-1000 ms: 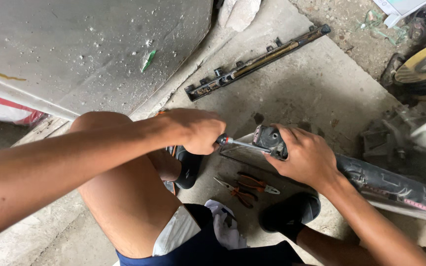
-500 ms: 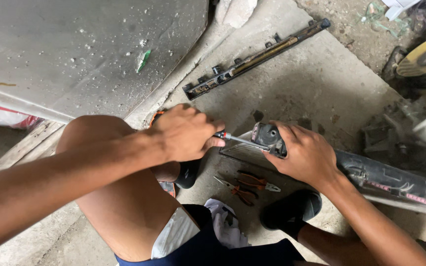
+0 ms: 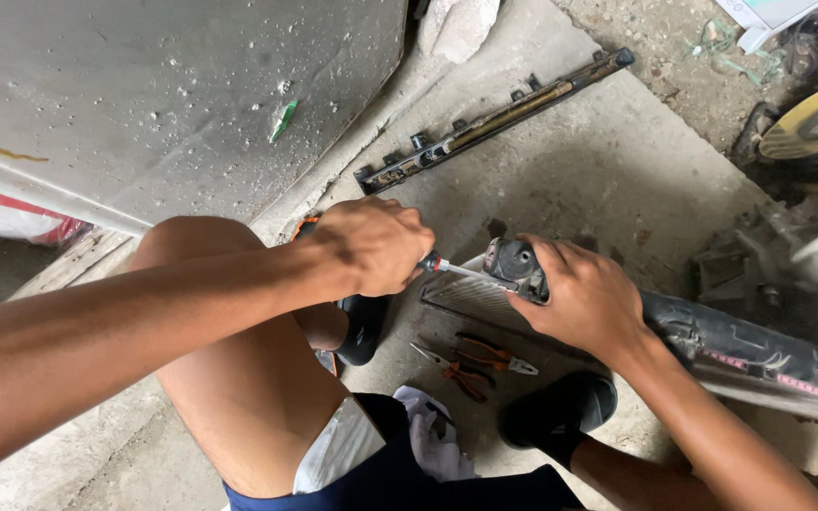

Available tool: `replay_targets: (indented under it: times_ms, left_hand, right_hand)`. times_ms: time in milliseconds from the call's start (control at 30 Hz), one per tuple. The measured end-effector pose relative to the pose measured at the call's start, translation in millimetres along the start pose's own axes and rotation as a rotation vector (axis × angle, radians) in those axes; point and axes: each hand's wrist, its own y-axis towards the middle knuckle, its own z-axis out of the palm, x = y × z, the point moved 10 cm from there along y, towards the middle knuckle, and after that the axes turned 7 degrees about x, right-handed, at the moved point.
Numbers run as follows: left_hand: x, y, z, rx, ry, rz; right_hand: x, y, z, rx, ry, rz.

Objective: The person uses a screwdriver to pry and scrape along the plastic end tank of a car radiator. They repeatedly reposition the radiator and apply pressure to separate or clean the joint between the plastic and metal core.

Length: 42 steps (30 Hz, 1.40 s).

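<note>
At frame centre:
Left hand (image 3: 371, 244): fist closed around a screwdriver (image 3: 461, 271) (tip at the radiator).
Right hand (image 3: 587, 298): gripping the radiator (image 3: 759, 345) end.
Lower centre: pliers (image 3: 473, 360) on concrete.

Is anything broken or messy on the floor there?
Yes. A long, grimy black and brass-coloured strip with clips lies detached and slanted on the concrete floor. Two red-handled pliers lie loose between the person's feet, and a small green scrap litters the grey slab. The finned metal panel looks dirty.
</note>
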Motion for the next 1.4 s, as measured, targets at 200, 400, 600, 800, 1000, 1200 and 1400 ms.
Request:
replay_targets:
  times_ms: [200,400,600,800,1000,1200,1400]
  left_hand:
    - [1,-2,-6,0.106,-0.045,-0.049]
    - [-1,0,-5,0.169,-0.089,-0.05]
    - [-15,1,-11,0.104,-0.073,0.052]
    - [-10,-8,2,0.175,-0.023,-0.108]
    - [-14,-17,-1,0.092,0.026,-0.196]
    - [-39,-20,-10,-0.036,0.209,-0.143]
    - [-51,-26,-1,0.059,0.253,-0.286]
  right_hand:
    - [-1,-2,1,0.018,-0.029,-0.002]
    - [-4,-4,3,0.014,-0.036,0.0]
    - [-7,-10,3,0.048,-0.021,0.046]
    - [-14,-12,11,0.212,0.015,0.18]
    - [-21,-29,13,0.357,0.061,0.214]
    - [-31,-52,2,0.412,0.136,0.204]
    - [-37,-70,11,0.422,0.2,0.178]
